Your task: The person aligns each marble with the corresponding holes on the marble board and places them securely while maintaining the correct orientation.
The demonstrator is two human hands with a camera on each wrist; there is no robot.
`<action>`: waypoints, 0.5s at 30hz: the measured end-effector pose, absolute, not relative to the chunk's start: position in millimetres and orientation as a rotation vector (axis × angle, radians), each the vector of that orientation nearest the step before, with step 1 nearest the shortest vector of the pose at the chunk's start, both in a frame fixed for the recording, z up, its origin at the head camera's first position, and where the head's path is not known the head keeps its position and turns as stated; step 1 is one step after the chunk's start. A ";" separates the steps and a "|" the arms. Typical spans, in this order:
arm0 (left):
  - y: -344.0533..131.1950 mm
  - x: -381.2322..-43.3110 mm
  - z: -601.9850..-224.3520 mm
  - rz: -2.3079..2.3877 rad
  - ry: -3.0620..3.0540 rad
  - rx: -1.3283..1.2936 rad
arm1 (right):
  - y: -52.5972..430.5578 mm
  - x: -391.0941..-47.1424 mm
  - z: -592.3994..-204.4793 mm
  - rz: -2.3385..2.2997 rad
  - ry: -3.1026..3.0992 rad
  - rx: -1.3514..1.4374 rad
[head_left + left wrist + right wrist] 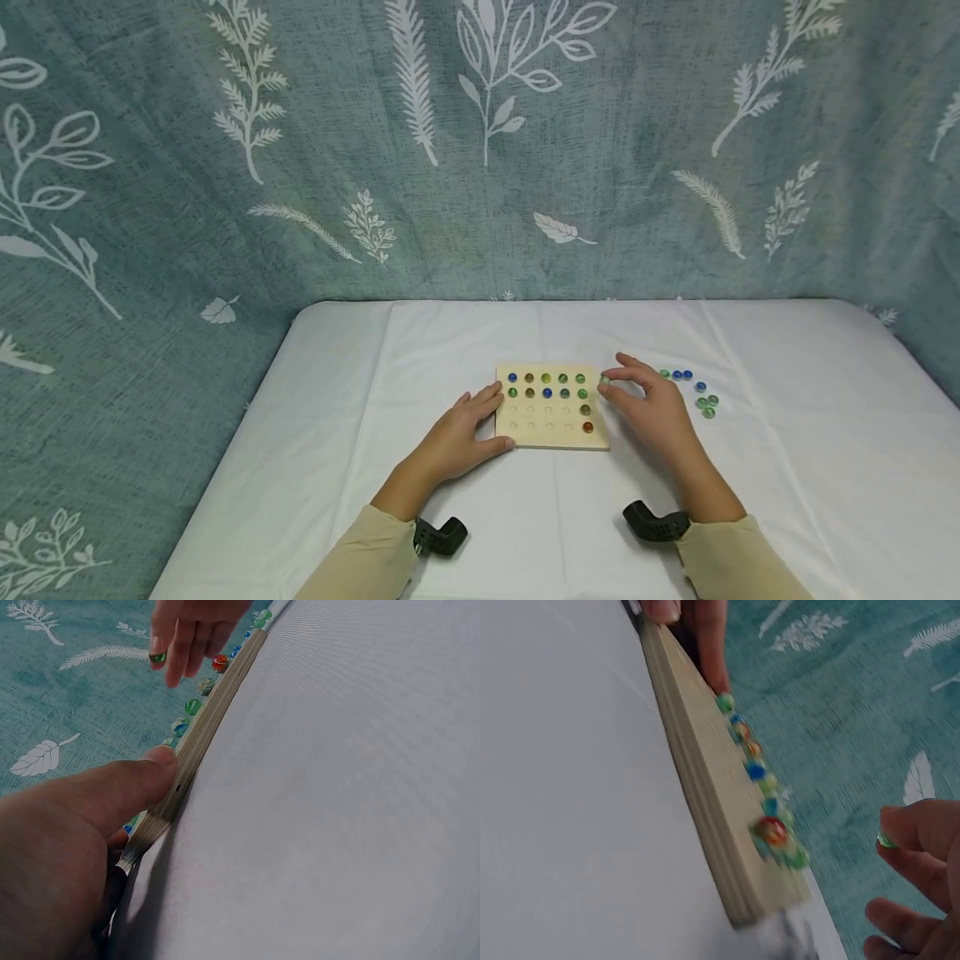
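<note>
A pale wooden board (540,439) with rows of round hollows lies on the white table. Glass marbles fill its two back rows and the right end of the two front rows, among them a reddish-brown marble (588,427) at the front right corner. My left hand (461,433) holds the board at its left side, thumb on the front edge and fingers along the left edge. Just off the board's back right corner, my right hand (654,410) pinches a green marble (886,840) between thumb and index finger, the other fingers spread away.
To the right of my right hand lie several loose marbles, blue ones (682,375) at the back and green ones (708,412) nearer. A white cloth (337,375) covers the table. A green-blue leaf-patterned curtain (450,208) hangs behind it.
</note>
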State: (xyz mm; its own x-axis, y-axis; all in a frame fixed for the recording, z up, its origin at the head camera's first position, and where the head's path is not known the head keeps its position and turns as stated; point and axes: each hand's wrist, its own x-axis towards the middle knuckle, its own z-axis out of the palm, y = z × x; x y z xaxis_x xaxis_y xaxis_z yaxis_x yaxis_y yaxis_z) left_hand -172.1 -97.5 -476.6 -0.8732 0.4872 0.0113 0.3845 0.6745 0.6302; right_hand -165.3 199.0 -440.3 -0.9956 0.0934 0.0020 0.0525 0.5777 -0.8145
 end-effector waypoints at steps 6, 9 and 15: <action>-98.2 -172.9 -478.4 0.962 2.731 0.727 | 176.2 -167.7 -447.5 1.577 -2.736 -0.261; -98.5 -173.2 -478.5 0.962 2.731 0.738 | 169.4 -168.0 -450.8 1.586 -2.747 -0.316; -98.9 -174.1 -478.0 0.961 2.738 0.746 | 161.8 -166.6 -455.4 1.547 -2.772 -0.313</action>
